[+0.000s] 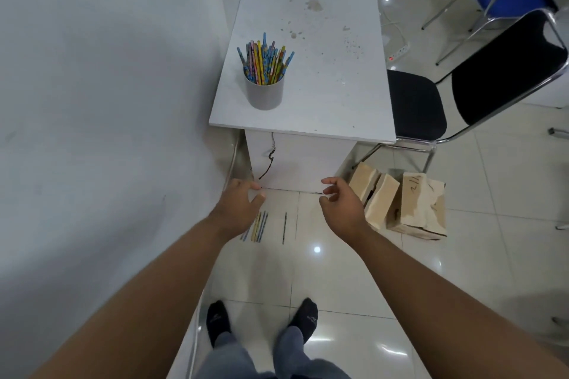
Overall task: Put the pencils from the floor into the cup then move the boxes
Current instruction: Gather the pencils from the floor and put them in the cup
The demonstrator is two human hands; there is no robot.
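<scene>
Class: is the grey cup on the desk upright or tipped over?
Upright. The cup stands on its base on the desk, mouth upward, with pencils standing in it.

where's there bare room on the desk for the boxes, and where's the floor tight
The desk is bare from the cup right to the edge by the black chair, and beyond the cup, only stained. Floor tiles lie free between the lone pencil and the boxes. Crowded: the pencil cluster by the wall.

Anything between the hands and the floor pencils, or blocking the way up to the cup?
Nothing visible. The left hand and right hand hang open near the floor pencils. The cup sits near the table edge, unobstructed.
</scene>
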